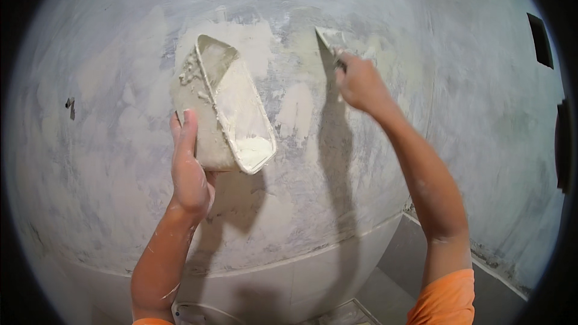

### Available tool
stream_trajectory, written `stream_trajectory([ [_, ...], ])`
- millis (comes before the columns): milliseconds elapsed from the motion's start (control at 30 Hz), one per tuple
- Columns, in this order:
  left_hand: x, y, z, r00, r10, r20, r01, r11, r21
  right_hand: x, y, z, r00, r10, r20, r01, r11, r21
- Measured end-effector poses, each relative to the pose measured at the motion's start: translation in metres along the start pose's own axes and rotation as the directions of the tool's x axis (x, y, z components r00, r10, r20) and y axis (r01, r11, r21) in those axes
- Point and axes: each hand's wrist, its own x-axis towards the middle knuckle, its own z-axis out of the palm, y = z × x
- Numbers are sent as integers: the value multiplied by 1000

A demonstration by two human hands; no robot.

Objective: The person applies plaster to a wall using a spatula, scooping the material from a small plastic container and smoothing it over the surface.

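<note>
My left hand [191,174] grips a long plaster-crusted mud pan [208,114] from its left side and underneath, raised in front of the wall. White filler [253,149] lies in the pan's lower end, and thick dried lumps cling to its left outer side. My right hand [363,84] is closed around the handle of a putty knife [330,39], mostly hidden by the fingers. The knife's wide blade is against the grey wall [385,30], up and to the right of the pan. Pale filler patches [253,45] show on the wall around both.
A second wall [494,96] meets this one at a corner on the right, with a dark rectangular opening [540,40] in it. Pale tiles [313,271] run along the bottom. A small pipe stub [71,107] sticks out at the left.
</note>
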Motion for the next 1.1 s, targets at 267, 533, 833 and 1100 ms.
stream_trajectory([
  [267,3,6,-25,990,10,-143,-13,1000,-17,-137,1,34,869,-57,492,132,984,-118],
  [533,-6,1,1,994,-74,-84,73,997,-12,-32,-4,-29,985,-135,108,141,988,-55],
  [833,-73,-35,-27,971,-96,-218,59,984,-170,-174,37,107,981,105,164,-111,994,24],
  [1100,-200,-90,-78,898,-322,-298,223,920,-323,-326,43,111,697,10,717,-650,433,625],
])
